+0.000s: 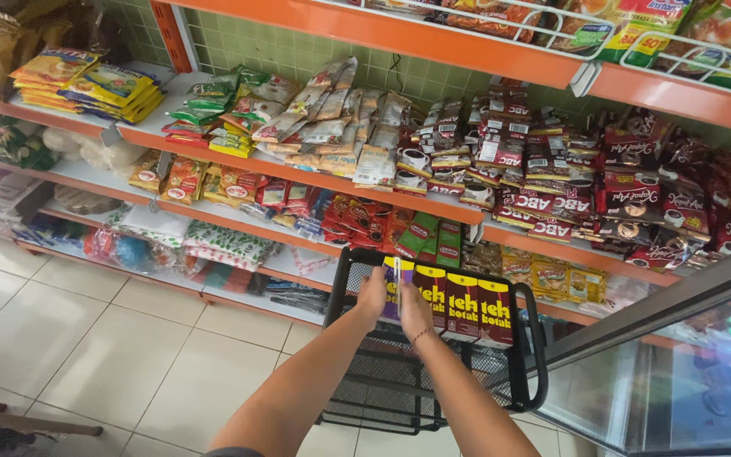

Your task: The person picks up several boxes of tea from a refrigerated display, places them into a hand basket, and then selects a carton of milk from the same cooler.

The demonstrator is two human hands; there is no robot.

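- Hands first: my left hand [372, 294] and right hand [412, 306] are both clasped around one small drink carton [396, 286], purple and yellow, held upright between them.
- That carton sits over the black shopping basket [528, 355], at the left end of a row of dark red and yellow tea cartons [464, 306] standing inside it.
- Beyond the basket, orange-edged shelves [315, 173] carry coffee sachets [552, 182] and snack packets.
- Right of the basket, a glass-topped freezer [687, 372] stands close by.
- Below the basket lies pale tiled floor [86, 338].
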